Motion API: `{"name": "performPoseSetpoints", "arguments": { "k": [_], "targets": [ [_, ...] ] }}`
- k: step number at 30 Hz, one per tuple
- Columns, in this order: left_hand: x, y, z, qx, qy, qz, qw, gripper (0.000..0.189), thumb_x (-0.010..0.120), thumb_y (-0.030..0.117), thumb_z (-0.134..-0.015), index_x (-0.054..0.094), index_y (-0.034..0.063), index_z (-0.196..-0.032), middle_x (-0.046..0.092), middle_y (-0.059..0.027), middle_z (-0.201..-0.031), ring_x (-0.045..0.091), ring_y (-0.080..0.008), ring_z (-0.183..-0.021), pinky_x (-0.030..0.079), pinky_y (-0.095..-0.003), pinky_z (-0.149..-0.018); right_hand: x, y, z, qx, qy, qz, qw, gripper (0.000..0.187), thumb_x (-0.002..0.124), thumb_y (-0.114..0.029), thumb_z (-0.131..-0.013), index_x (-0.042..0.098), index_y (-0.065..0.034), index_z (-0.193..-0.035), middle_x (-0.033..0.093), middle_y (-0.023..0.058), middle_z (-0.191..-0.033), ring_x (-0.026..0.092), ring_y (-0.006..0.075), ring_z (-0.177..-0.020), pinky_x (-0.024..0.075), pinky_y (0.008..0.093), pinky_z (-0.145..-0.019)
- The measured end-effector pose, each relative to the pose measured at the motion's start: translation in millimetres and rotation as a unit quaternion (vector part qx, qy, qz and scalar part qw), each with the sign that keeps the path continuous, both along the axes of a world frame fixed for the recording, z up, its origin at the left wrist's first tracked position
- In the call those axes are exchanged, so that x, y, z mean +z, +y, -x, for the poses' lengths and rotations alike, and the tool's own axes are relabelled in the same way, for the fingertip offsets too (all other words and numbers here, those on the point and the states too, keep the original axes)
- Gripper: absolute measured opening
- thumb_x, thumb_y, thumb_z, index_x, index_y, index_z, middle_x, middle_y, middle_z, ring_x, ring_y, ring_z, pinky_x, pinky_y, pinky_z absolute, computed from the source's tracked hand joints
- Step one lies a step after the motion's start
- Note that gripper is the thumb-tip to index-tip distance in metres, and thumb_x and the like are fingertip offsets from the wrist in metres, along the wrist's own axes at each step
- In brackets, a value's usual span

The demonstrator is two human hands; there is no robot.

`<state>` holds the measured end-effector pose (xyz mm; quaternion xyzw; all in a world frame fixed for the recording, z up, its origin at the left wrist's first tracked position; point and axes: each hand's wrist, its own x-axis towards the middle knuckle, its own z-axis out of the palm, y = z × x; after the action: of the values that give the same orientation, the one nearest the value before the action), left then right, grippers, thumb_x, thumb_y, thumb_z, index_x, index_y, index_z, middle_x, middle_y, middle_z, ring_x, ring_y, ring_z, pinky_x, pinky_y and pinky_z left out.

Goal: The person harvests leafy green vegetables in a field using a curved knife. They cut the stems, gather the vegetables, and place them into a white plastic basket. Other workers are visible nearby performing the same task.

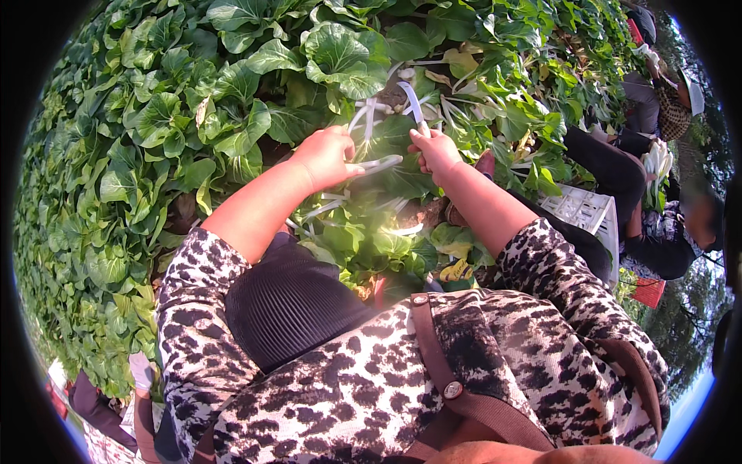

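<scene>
My left hand (326,155) grips a pale leaf stalk (384,163) between thumb and fingers, the stalk pointing right. In my right hand (439,153) is a knife (412,101), its light blade angled up and slightly left, the handle mostly hidden by my fingers. Beyond my left hand, white-stemmed leafy greens (368,119) spread near the soil, and the blade tip is close to their stems. A broad-leaved green plant (342,58), resembling bok choy, stands above both hands. Loose stalks and leaves (400,231) lie below them, between my forearms.
Dense leafy rows (116,174) fill the left and top. A white plastic crate (579,210) stands at right, beside a seated person holding a bunch of greens (659,165). Another person in a white hat (692,93) is farther up. A gloved hand (141,371) shows at lower left.
</scene>
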<state>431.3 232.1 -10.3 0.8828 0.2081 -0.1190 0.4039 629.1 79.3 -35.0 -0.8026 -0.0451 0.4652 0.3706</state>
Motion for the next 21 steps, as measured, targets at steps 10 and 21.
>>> {"name": "performPoseSetpoints", "arguments": {
  "k": [10,21],
  "targets": [
    [-8,91,-56,-0.055,0.142,-0.501,0.852,0.085,0.065,0.007,-0.079,0.028,0.0211,-0.154,0.026,-0.0162,-0.158,0.052,-0.0254,-0.115,0.039,-0.0364,-0.099,-23,38,1,0.206,-0.160,0.052,0.964,0.039,0.066,-0.035,-0.091,0.060,-0.0007,-0.108,0.068,0.0169,-0.094,0.066,0.0288,-0.085,0.0503,0.0400,-0.077],
    [-46,76,41,0.060,0.153,-0.409,0.898,0.061,0.059,0.006,-0.084,0.043,0.0070,-0.143,0.054,-0.0130,-0.110,0.058,-0.0273,-0.100,0.052,-0.0387,-0.085,-57,108,16,0.420,-0.197,0.101,0.880,0.037,0.061,-0.031,-0.089,0.063,-0.0019,-0.111,0.068,0.0194,-0.107,0.065,0.0352,-0.103,0.0501,0.0438,-0.089]
  ]
}}
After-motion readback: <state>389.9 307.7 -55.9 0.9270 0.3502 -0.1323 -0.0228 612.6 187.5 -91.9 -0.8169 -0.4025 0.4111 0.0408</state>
